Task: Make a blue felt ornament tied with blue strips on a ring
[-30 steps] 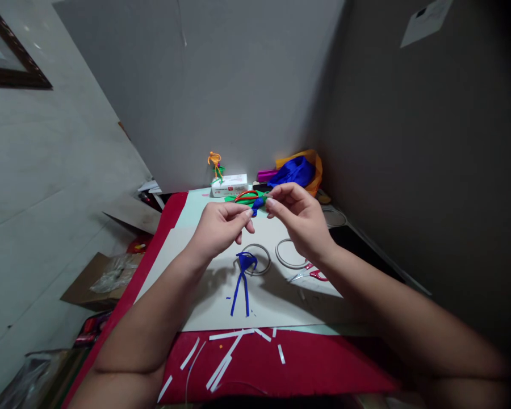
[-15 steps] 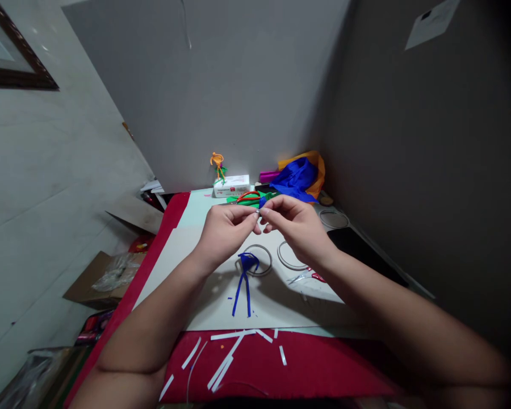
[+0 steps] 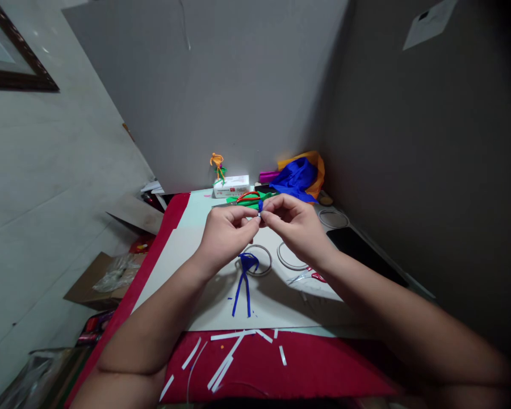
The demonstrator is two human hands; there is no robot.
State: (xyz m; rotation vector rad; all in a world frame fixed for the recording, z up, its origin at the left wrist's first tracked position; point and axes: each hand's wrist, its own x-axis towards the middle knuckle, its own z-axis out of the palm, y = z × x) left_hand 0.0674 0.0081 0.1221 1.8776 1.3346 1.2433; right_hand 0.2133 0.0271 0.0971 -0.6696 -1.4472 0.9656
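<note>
Fingertips of my left hand (image 3: 227, 230) and my right hand (image 3: 296, 224) meet over the white board (image 3: 162, 284), pinching a small blue piece (image 3: 260, 205) with a whitish lower end. Its details are too small to make out. Below my hands a blue stick figure (image 3: 247, 262) with two long legs lies flat, its upper part overlapping a grey wire coil (image 3: 269, 262). Under my right hand are a second wire coil (image 3: 281, 258) and small scissors with red handles (image 3: 317, 276).
Behind my hands are red-handled scissors (image 3: 249, 197), green material, and a white box (image 3: 234, 186) bearing an orange and green figure (image 3: 217, 165). Blue crepe material (image 3: 296, 177) lies back right, a black flat object (image 3: 361, 253) at right. White strips (image 3: 223, 366) lie on red cloth (image 3: 315, 369).
The blue piece between my fingertips now shows more clearly, upright above the pinch. My fingers have shifted slightly; the things on the table stay where they were.
</note>
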